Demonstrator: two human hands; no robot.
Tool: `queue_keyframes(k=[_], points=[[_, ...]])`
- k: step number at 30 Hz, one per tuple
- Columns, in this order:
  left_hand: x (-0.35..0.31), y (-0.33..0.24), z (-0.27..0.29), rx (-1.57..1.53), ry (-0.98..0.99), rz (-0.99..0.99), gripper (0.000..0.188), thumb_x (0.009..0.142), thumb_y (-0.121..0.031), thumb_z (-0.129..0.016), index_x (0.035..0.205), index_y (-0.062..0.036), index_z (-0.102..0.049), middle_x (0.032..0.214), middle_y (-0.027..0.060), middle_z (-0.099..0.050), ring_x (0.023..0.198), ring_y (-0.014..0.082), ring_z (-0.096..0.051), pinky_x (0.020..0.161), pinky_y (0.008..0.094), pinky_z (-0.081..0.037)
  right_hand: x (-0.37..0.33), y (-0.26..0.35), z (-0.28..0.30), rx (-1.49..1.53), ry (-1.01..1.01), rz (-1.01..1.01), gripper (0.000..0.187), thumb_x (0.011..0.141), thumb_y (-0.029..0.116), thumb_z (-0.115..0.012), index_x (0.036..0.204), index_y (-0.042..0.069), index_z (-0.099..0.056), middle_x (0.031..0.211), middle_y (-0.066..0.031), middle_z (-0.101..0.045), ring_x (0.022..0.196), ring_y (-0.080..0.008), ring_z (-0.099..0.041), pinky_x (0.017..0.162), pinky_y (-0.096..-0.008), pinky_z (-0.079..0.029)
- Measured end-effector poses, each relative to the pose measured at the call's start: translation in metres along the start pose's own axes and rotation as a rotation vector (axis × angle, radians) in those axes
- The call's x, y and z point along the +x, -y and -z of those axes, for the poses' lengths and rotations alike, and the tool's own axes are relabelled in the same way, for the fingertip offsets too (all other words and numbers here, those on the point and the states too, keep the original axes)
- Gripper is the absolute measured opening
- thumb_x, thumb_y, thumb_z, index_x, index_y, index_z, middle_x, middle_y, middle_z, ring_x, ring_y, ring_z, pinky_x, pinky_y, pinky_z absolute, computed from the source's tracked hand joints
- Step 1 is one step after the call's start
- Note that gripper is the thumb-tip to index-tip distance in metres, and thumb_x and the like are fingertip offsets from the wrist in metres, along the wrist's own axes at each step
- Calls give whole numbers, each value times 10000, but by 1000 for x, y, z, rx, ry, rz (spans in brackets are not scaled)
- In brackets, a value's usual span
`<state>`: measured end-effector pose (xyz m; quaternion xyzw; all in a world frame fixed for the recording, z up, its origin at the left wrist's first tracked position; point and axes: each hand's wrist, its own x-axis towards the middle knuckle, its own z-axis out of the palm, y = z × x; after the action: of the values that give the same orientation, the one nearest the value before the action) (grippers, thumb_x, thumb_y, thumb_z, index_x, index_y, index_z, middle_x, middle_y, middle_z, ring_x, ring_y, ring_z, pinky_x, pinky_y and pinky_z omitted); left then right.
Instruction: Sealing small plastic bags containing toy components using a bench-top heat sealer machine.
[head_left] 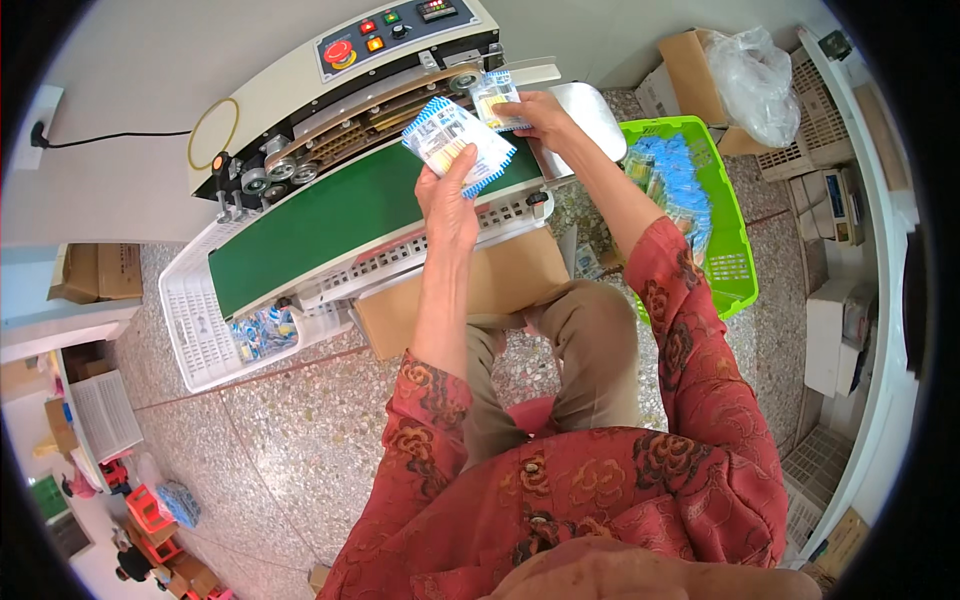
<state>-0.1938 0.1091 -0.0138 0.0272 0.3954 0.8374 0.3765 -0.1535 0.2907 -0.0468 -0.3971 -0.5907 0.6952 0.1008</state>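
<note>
My left hand (pixel 450 200) is closed on a small stack of blue-and-white printed packets (pixel 455 140), thumb lying across the top one. To its right, my right hand (pixel 540 115) pinches a single similar packet (pixel 493 100) by its edge, close to the infeed end of a belt sealing machine (pixel 330 105). This single packet has a clear window with something yellowish inside. Below the packets runs the machine's green conveyor belt (pixel 330 220). Whether the packet's far edge is inside the sealing band I cannot tell.
A bright green basket (pixel 735 220) of blue packets stands on the floor at right. The white basket (pixel 185 320) under the belt's left end holds finished-looking packets. A cardboard box (pixel 400 315) lies before my knees. Shelves (pixel 850 400) line the right side.
</note>
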Motion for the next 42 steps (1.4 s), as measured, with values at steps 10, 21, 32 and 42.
queue_keyframes(k=[10, 21, 32, 42], points=[[-1, 2, -5, 24, -2, -25, 303, 718, -13, -661, 996, -24, -541, 926, 52, -605, 802, 116, -579, 723, 250, -458, -35, 4, -21, -357, -285, 750, 294, 795, 204, -601, 1017, 15, -560, 838, -56, -606, 754, -89, -536, 646, -240, -446], [-7, 14, -17, 360, 56, -71, 326, 662, -14, -697, 956, -5, -558, 882, 43, -604, 753, 101, -565, 686, 252, -464, -94, 29, -16, -110, -80, 669, 191, 742, 129, -645, 904, 35, -604, 776, 8, -585, 676, -51, -500, 587, -194, -406], [-7, 12, -17, 296, 119, -37, 329, 697, -41, -681, 995, -13, -544, 913, 48, -603, 773, 101, -571, 693, 252, -468, -88, 25, -7, 75, -72, 686, 79, 788, 101, -605, 843, 46, -589, 735, 26, -571, 662, -39, -496, 606, -184, -409], [-7, 10, -16, 116, 138, -13, 329, 744, -49, -645, 1048, -40, -520, 950, 44, -597, 806, 108, -572, 694, 268, -479, -101, 20, -7, 362, 58, 338, 188, 817, 174, -584, 961, 54, -581, 884, 8, -591, 799, -61, -517, 729, -247, -414]])
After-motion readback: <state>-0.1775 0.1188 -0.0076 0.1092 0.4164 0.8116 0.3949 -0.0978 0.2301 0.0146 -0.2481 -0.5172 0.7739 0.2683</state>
